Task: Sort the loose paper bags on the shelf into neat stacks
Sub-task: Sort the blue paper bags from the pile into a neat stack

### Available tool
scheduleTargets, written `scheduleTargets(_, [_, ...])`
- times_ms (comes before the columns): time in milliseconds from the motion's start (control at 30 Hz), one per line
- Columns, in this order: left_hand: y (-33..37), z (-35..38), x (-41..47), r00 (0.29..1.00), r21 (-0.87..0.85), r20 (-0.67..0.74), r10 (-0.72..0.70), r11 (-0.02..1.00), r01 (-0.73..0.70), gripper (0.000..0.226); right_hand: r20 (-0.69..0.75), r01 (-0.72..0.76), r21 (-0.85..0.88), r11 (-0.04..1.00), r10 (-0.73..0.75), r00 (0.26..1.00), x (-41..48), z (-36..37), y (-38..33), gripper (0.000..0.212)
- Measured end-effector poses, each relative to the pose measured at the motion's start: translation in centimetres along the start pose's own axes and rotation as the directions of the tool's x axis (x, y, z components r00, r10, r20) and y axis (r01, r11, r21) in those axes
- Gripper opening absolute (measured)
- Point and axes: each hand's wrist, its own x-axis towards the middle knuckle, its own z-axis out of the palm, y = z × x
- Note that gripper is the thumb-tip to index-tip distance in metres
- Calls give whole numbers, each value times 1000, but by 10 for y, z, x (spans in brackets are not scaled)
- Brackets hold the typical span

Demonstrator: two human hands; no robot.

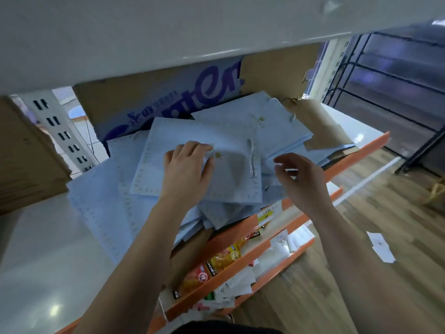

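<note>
Reading labels first: the cardboard box [168, 102] at the back of the shelf [36, 249] is showing large purple lettering, of which only "nter" is legible, with small characters beneath that I cannot read. The tags [265, 214] on the orange shelf edges below are showing handwriting too blurred to read. The snack packs [216, 261] on the lower tier are showing a black strip ending in "CHEW", the rest being unclear. The pale blue paper bags [101, 201] are lying in a loose, overlapping pile across the shelf, some overhanging its front edge. The top bag [231, 174] is lying askew, its twisted cord handle [251, 160] facing up. My left hand [185, 167] is resting palm-down on the left part of that top bag, fingers slightly bent and fingertips on the paper, pinching nothing that I can make out. My right hand [303, 179] is hovering just above the right side of the pile, fingers spread and loosely curled, holding nothing. A brown paper bag [320, 126] is lying at the pile's far right.
</note>
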Motion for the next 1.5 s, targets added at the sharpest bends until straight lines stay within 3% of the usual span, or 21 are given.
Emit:
scheduleTargets(100, [-5, 8, 23, 999, 32, 31, 27, 999, -28, 30, -13, 5, 24, 1000, -4, 1000, 20, 3, 10, 15])
scheduleTargets(233, [-18, 21, 53, 985, 135, 172, -17, 991, -6, 43, -20, 63, 91, 994, -61, 998, 37, 6, 22, 14])
scheduleTargets(433, [-29, 36, 80, 919, 253, 337, -203, 960, 119, 95, 25, 170, 113, 979, -174, 984, 69, 4, 46, 12])
scheduleTargets(667, [-11, 38, 84, 876, 321, 269, -399, 895, 309, 127, 43, 272, 136, 953, -280, 959, 96, -13, 74, 12])
scheduleTargets(933, [7, 32, 56, 768, 356, 95, -634, 742, 568, 130, 125, 127, 75, 989, -135, 983, 119, -27, 114, 9])
scheduleTargets(1200, [22, 28, 11, 614, 189, -188, -766, 586, 788, 101, 118, 101, 197, 975, -126, 985, 127, -26, 111, 15])
scheduleTargets(1333, [20, 25, -5, 535, 113, -219, -816, 523, 845, 89, 143, 108, 218, 970, -141, 980, 128, -19, 104, 18])
scheduleTargets(1500, [20, 23, -15, 508, 51, -234, -829, 511, 858, 71, 149, 73, 236, 969, -110, 983, 128, -11, 97, 24])
